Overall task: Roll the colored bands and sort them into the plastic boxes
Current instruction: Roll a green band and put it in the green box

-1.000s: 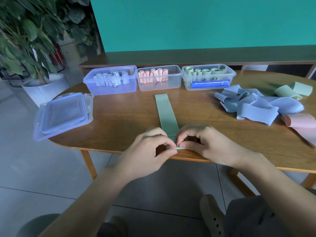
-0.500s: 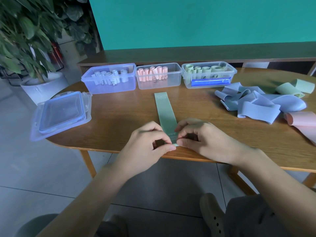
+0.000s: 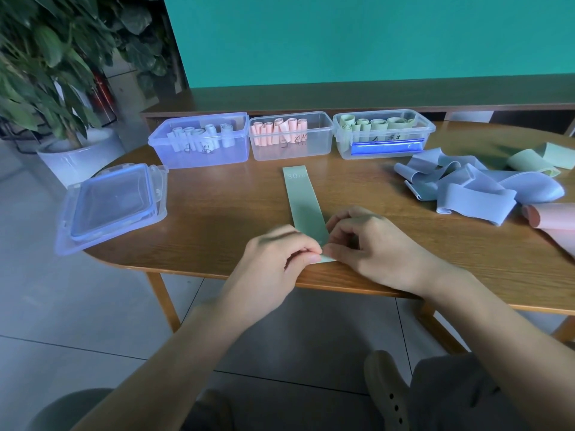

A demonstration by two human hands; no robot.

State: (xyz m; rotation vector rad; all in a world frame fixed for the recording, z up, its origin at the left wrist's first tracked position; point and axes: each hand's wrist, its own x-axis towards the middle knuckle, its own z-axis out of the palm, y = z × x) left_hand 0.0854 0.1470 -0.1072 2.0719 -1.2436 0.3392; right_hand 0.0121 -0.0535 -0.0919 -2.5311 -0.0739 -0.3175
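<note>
Green band (image 3: pixel 303 202) is lying flat on the tabletop (image 3: pixel 217 219), long axis running near to far, far end pointing toward the pink box (image 3: pixel 291 135). Near end is sitting at the near tabletop edge, pinched from both sides: left hand (image 3: pixel 277 259) fingers curling on its left corner, right hand (image 3: pixel 370 244) fingers curling on its right. Both hands are equally close. The roll would be travelling away from the body. The green box (image 3: pixel 384 133) is standing far right; loose bands (image 3: pixel 473 188) are piling at right.
</note>
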